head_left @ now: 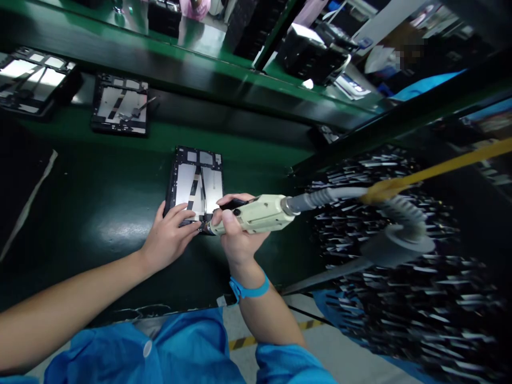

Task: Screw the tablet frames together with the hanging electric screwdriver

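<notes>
Head cam view: dark green worktop (pixel 132 208), kinda shiny, with a glare patch on the left and a raised green ledge (pixel 168 56) along the far side. Beyond that ledge it's a busy room, with stacked black gear (pixel 306 53) and a bit of pink clothing (pixel 196 8) at the top. Off to the right there's a big mass of dark parts (pixel 384 213) with pale strips, too blurry to make out. Pale floor (pixel 344 349) down below, with yellow-and-black tape (pixel 244 342) on it.

The tablet-like unit (pixel 215 184) lies flat around mid-worktop, right in front of the person. Its long axis runs away from the body, and the end with the small pale rectangles points at the ledge. Two similar units, one (pixel 120 106) nearer and one (pixel 34 80) at far left, sit back by the ledge.

Right hand (pixel 240 237) is wrapped around a cream power screwdriver (pixel 266 214), blue band (pixel 254 289) on the wrist. The tool lies pretty much crosswise, tip pointing left at the unit's near edge, grey cable (pixel 312 201) out the other end. Left hand (pixel 170 237) is open, fingers stretched over the unit's near left corner, fingertips just beside the tip. Can't tell if they pinch anything.
</notes>
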`<action>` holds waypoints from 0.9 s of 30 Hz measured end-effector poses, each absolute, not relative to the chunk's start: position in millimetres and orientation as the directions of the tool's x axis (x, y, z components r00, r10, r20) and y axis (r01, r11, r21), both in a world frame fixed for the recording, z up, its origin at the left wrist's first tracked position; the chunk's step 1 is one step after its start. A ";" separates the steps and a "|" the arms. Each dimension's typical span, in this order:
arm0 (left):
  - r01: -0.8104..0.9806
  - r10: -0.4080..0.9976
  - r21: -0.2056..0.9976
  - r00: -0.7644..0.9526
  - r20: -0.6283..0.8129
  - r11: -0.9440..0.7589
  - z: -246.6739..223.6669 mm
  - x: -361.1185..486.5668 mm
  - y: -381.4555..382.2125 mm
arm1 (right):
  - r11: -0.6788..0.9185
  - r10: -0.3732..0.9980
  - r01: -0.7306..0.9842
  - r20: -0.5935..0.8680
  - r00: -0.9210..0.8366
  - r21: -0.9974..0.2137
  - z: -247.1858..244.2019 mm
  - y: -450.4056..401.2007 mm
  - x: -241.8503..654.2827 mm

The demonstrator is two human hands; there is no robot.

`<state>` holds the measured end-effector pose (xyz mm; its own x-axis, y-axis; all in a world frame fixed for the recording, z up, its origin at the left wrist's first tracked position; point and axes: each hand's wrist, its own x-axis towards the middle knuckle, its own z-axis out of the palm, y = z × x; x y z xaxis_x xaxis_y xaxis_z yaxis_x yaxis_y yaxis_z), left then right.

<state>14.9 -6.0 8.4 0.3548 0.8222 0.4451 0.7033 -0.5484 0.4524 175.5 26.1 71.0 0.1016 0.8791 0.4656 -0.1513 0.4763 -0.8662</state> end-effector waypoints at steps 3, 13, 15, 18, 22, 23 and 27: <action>0.701 0.823 0.456 0.356 0.442 -0.548 9.0 15.1 -6.3 | 0.470 0.882 -0.137 0.458 0.109 -0.872 69.7 26.7 175.0; 0.694 0.825 0.467 0.353 0.441 -0.547 9.4 14.8 -5.9 | 0.463 0.886 -0.099 0.456 0.088 -0.881 69.8 23.0 175.6; 0.692 0.828 0.473 0.351 0.438 -0.544 9.4 14.8 -6.0 | 0.467 0.884 -0.113 0.459 0.089 -0.877 69.4 23.0 175.9; 0.693 0.828 0.474 0.350 0.438 -0.544 8.9 14.7 -6.1 | 0.475 0.880 -0.126 0.467 0.088 -0.871 69.2 23.3 175.8; 0.696 0.830 0.472 0.353 0.431 -0.541 8.5 14.7 -6.4 | 0.479 0.877 -0.100 0.473 0.080 -0.872 69.3 23.5 175.4; 0.697 0.832 0.473 0.352 0.429 -0.539 8.8 14.8 -6.6 | 0.476 0.879 -0.084 0.470 0.077 -0.876 69.1 23.4 175.5; 0.703 0.834 0.469 0.349 0.428 -0.535 10.9 15.4 -7.0 | 0.465 0.885 -0.056 0.463 0.043 -0.883 67.0 23.0 176.0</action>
